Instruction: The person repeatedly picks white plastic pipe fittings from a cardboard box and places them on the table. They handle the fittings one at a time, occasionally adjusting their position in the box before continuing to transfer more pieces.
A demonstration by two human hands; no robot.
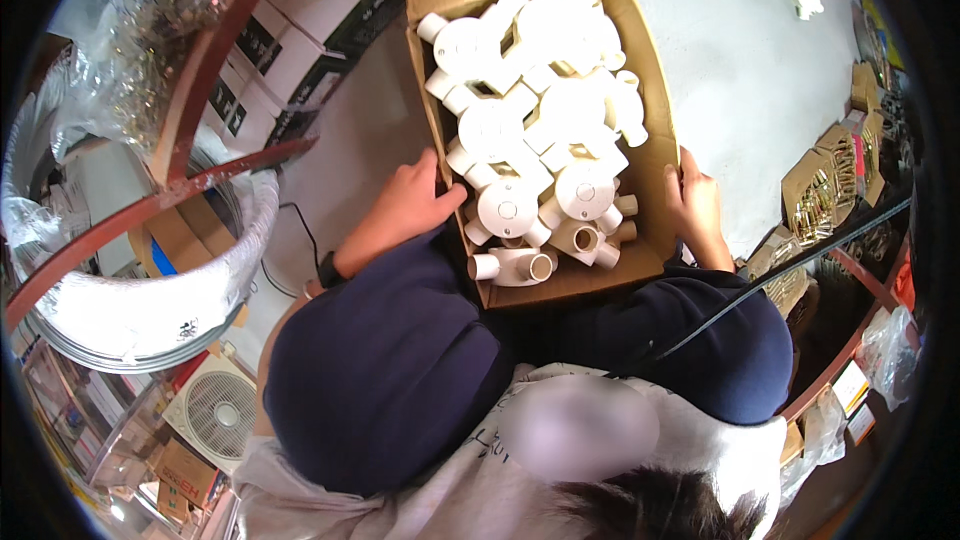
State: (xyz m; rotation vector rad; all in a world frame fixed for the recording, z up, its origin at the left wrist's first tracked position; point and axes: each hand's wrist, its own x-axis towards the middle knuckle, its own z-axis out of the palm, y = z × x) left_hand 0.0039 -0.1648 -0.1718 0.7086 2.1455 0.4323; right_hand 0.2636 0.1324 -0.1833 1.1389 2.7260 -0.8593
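Note:
A deep cardboard box [649,180] rests against my lap between my knees, with its far flap folded outward. White plastic round conduit junction boxes [491,129] with pipe spouts are piled in it, several with screwed lids. At the near end, some uncovered fittings [516,266] show their open spouts. My left hand [420,191] grips the left wall of the box, thumb over the rim. On the opposite side, my right hand [696,202] holds the right wall, its thumb near the edge and its other fingers partly hidden behind the cardboard.
To the left, a red metal shelf frame [191,75] stands near a plastic-wrapped coil [157,307], a bag of small metal parts [150,52] and stacked white cartons [300,7]. A box fan [223,411] sits lower left. Open cartons of brass-coloured parts [814,199] line the right.

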